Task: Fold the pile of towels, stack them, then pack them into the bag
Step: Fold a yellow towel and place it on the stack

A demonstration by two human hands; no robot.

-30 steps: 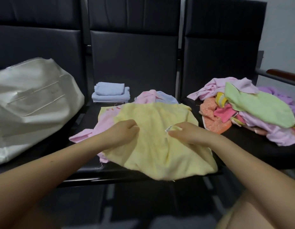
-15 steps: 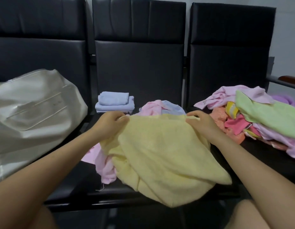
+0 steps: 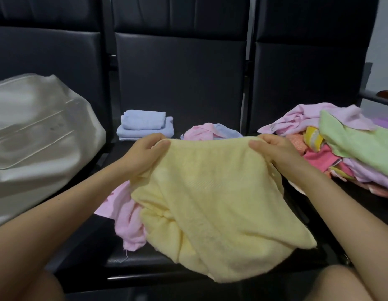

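Observation:
A yellow towel [image 3: 214, 205] hangs lifted over the middle black seat. My left hand [image 3: 145, 153] grips its upper left corner and my right hand [image 3: 273, 151] grips its upper right corner, so its top edge is stretched between them. A pink towel [image 3: 129, 222] lies crumpled under it on the seat. Two folded light-blue towels [image 3: 144, 124] are stacked at the back of that seat. A loose pile of towels [image 3: 345, 146] in pink, green, orange and purple covers the right seat. The cream bag [image 3: 39, 135] lies on the left seat.
A small pink and blue bundle of towels [image 3: 212, 131] sits behind the yellow towel. The row of black chairs [image 3: 178, 74] has tall backrests. An armrest [image 3: 382, 96] juts out at far right. My knees show at the bottom edge.
Both hands moved from the middle of the flat yellow towel to its far corners and lifted it off the seat. It now hangs from its stretched top edge.

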